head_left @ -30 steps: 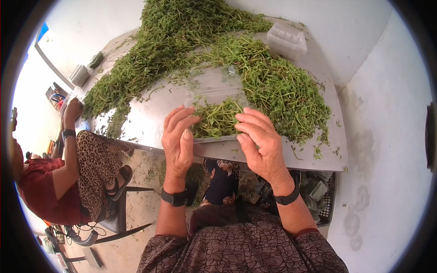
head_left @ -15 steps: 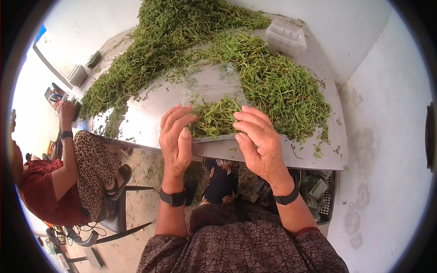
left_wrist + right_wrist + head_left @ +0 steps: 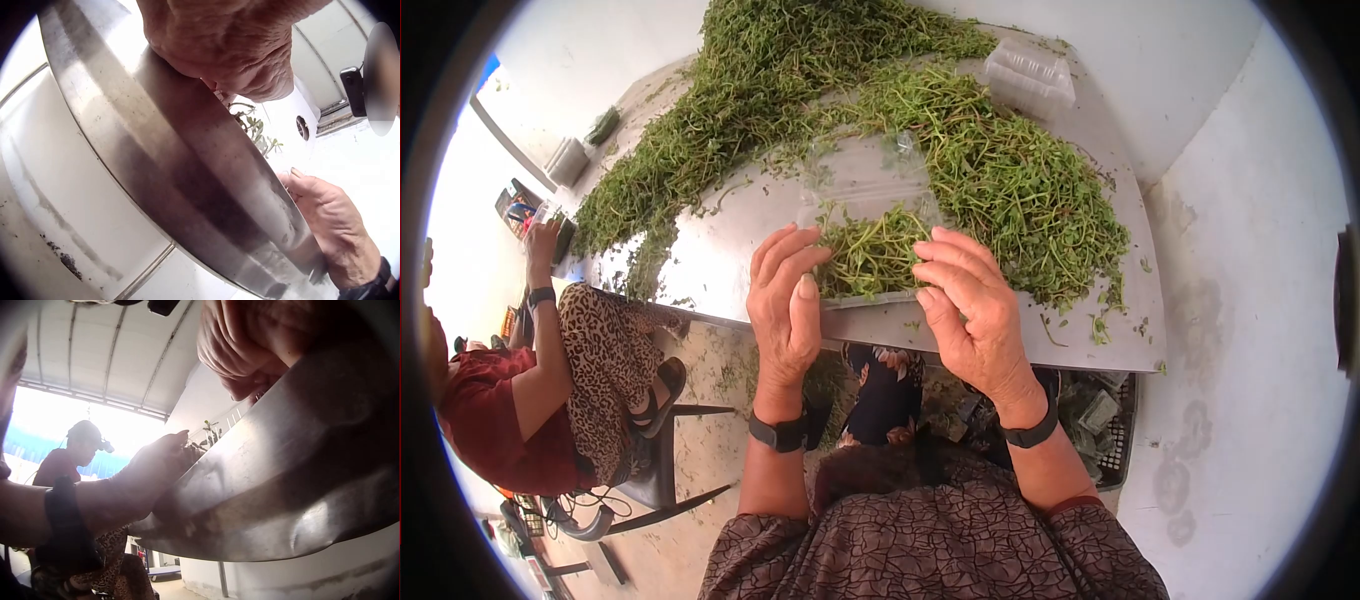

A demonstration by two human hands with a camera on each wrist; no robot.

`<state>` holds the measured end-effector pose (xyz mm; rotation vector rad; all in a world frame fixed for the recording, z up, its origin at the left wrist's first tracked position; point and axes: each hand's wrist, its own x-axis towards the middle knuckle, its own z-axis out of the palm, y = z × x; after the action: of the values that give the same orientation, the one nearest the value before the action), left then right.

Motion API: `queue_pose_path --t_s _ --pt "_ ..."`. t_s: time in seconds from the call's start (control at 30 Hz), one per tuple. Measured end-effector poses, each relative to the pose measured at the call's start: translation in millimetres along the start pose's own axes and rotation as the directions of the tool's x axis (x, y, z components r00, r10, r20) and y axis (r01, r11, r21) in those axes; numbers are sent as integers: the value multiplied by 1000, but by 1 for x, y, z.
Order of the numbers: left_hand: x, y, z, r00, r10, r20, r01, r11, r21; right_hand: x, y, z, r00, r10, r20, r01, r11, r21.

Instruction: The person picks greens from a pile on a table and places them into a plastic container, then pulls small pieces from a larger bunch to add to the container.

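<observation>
A clear plastic clamshell box [image 3: 870,298] sits at the table's near edge, its lid [image 3: 865,170] folded back away from me. Leafy green stems [image 3: 870,255] fill its base, some poking above the sides. At the box's left side is my left hand [image 3: 785,310], fingers gently bent with the tips at the greens and the thumb raised. My right hand [image 3: 975,315] mirrors it on the right side, fingertips beside the stems and thumb near the front corner. In the left wrist view, the right hand [image 3: 331,222] shows beyond the metal table edge.
Big heaps of greens [image 3: 1020,190] cover much of the metal table [image 3: 730,225]. Stacked clear boxes [image 3: 1030,75] stand at the back right. Below the table is a black crate [image 3: 1115,440] of packed boxes. Another person [image 3: 500,400] sits at the left. A wall [image 3: 1240,300] bounds the right.
My hands and the box stay almost in place, shifting very slightly left in the view. The seated person's hand has moved a little left, to a box of greens.
</observation>
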<state>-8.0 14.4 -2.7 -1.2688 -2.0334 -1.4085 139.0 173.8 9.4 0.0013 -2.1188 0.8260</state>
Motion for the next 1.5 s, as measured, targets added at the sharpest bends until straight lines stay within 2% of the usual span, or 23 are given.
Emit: queue_pose_path --t_s 1.07,1.43,1.5 --pt "0 2 -1 1000 21 -4 -21 1000 1 1 -3 1 1000 25 -9 -24 1000 11" --pt "1 0 0 999 38 1 -38 999 1 -2 2 5 997 15 -72 -12 999 42" --pt "0 0 -2 999 32 12 -32 999 2 -2 -3 2 994 4 -113 -9 999 -42"
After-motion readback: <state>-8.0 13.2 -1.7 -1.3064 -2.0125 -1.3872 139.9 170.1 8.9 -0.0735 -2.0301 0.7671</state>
